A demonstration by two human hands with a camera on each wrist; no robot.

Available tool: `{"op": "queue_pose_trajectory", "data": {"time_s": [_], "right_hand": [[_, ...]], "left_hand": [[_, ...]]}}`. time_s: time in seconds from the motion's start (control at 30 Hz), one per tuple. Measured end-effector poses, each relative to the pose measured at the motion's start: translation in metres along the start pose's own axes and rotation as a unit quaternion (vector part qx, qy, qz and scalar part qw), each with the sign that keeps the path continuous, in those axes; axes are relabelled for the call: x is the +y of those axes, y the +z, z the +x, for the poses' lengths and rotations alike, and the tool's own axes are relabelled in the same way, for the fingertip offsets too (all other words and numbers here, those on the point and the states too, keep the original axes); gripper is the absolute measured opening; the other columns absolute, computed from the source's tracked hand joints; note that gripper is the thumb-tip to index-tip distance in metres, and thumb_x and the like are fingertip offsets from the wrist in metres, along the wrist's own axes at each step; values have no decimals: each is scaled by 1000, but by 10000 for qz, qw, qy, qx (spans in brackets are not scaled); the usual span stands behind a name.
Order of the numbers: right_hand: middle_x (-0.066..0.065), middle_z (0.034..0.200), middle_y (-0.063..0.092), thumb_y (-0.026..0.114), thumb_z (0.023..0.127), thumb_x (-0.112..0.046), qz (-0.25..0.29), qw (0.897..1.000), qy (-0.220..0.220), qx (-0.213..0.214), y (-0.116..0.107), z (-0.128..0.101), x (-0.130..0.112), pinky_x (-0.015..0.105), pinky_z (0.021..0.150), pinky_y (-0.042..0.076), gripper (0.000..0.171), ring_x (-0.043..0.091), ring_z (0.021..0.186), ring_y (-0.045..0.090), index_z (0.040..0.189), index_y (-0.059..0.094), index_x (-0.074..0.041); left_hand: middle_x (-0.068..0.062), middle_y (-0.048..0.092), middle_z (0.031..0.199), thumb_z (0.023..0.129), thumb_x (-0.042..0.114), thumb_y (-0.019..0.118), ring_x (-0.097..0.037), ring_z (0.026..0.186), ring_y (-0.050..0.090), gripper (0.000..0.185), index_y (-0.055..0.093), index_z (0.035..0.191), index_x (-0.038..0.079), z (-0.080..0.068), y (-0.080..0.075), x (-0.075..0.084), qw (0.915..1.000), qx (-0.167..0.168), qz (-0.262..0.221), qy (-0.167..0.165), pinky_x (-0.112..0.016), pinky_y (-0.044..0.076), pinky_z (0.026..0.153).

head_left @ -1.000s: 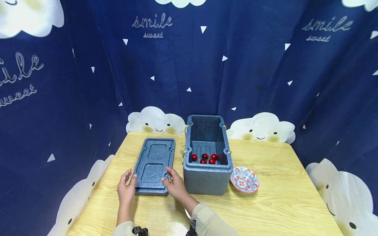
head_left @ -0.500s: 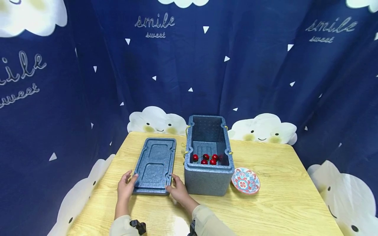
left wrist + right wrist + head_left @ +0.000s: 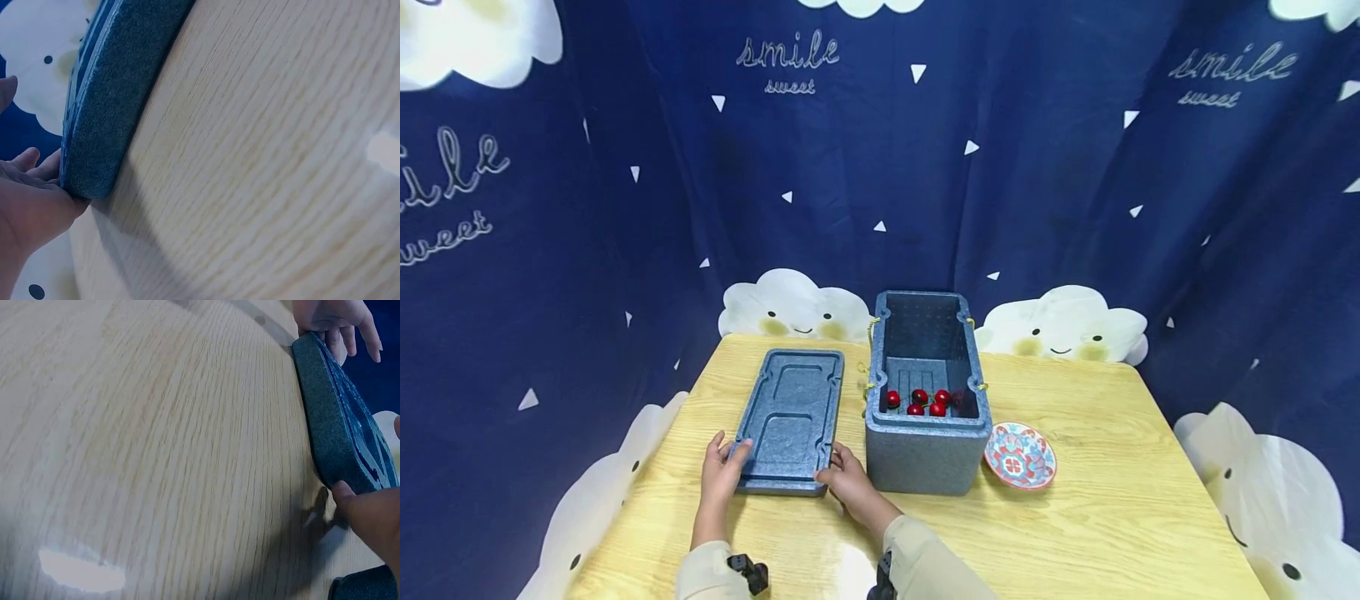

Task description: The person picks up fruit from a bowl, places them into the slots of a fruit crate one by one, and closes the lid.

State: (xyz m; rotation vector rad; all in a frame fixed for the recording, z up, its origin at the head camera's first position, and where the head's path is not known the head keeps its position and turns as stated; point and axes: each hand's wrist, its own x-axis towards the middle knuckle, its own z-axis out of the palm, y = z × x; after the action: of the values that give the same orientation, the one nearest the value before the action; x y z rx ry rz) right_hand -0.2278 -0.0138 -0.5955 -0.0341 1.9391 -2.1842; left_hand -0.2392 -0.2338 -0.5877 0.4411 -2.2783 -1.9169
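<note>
A blue-grey foam lid [image 3: 790, 417] lies flat on the wooden table [image 3: 1112, 500], left of the open foam box [image 3: 925, 454]. Several red cherries [image 3: 917, 402] sit on the box floor. My left hand [image 3: 721, 468] holds the lid's near left corner, thumb on top and palm against the edge [image 3: 94, 156]. My right hand [image 3: 844, 477] holds the near right corner, a fingertip [image 3: 353, 497] pressed at the lid's lower edge [image 3: 337, 431]. In the right wrist view the left hand's fingers [image 3: 334, 322] hang over the far corner of that edge.
A small red-and-blue patterned plate [image 3: 1019, 456] lies right of the box. Dark blue cloud-print curtains [image 3: 550, 250] close in the table at the back and sides. Bare tabletop [image 3: 156, 456] stretches toward me in front of the lid.
Both hands slid off the lid's top back to its near corners. The lid's near end shifted slightly left, away from the box.
</note>
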Motion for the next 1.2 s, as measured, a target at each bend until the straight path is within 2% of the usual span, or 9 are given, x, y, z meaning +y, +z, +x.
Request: {"op": "queue_pose_trajectory", "data": {"time_s": [0.13,0.27,0.43,0.57,0.7,0.8,0.93,1.07,1.2], "right_hand": [[34,128,39,61,72,2,10,9999,-96,38,3,0,3,49,97,36,77,45,119,38,137,24,15],[34,130,38,62,72,1,21,10000,-51,42,3,-7,-1,48,95,38,77,45,120,37,139,25,13],[29,128,40,60,73,3,76,9998,-180,-5,0,-21,-22,42,93,41,75,42,118,38,139,26,12],[28,127,40,60,73,4,-98,9988,-457,-118,1,-36,-52,39,94,40,75,41,114,39,138,24,14],[29,122,42,60,74,5,-375,9975,-597,-58,3,-46,-75,38,86,45,74,45,110,41,138,23,16],[24,118,43,61,75,3,-645,9956,-676,43,5,-46,-80,33,79,46,74,42,107,43,138,24,15],[15,114,41,65,73,-2,-895,9932,-750,13,8,-46,-81,26,72,44,78,35,103,43,139,25,13],[14,112,38,68,72,-5,-1022,9913,-818,-147,10,-50,-87,25,72,43,80,30,101,42,139,27,12],[15,115,38,67,73,-6,-1135,9889,-943,-177,10,-52,-97,27,74,44,77,31,103,43,139,30,11]], "left_hand": [[-36,28,138,90,25,59,-46,127,26,77,14,145,-3,-5,-1,4,9999,69,-97,-57,-50,23,104],[-34,30,137,89,23,61,-46,127,27,74,18,144,-3,-15,1,7,9987,399,-329,-33,-49,23,104],[-32,33,136,89,19,62,-42,128,28,67,26,141,-3,-32,4,14,9947,845,-557,187,-48,22,104],[-31,37,134,88,14,62,-40,125,31,64,29,139,-4,-44,6,26,9901,1129,-682,488,-48,23,104],[-29,39,133,86,9,64,-39,123,33,65,29,139,-4,-52,6,41,9850,1281,-790,841,-47,22,104],[-27,40,133,85,8,64,-37,124,33,65,29,139,-3,-58,4,54,9829,1323,-794,1009,-44,21,105],[-26,41,133,85,9,64,-36,123,34,64,31,139,-2,-67,0,66,9811,1477,-665,1057,-43,21,105],[-25,44,131,84,8,65,-36,121,37,63,34,138,-2,-72,-5,74,9779,1694,-549,1092,-42,23,104],[-24,44,131,83,6,65,-36,120,37,63,34,138,-1,-73,-7,85,9748,1770,-577,1231,-40,25,104]]}}
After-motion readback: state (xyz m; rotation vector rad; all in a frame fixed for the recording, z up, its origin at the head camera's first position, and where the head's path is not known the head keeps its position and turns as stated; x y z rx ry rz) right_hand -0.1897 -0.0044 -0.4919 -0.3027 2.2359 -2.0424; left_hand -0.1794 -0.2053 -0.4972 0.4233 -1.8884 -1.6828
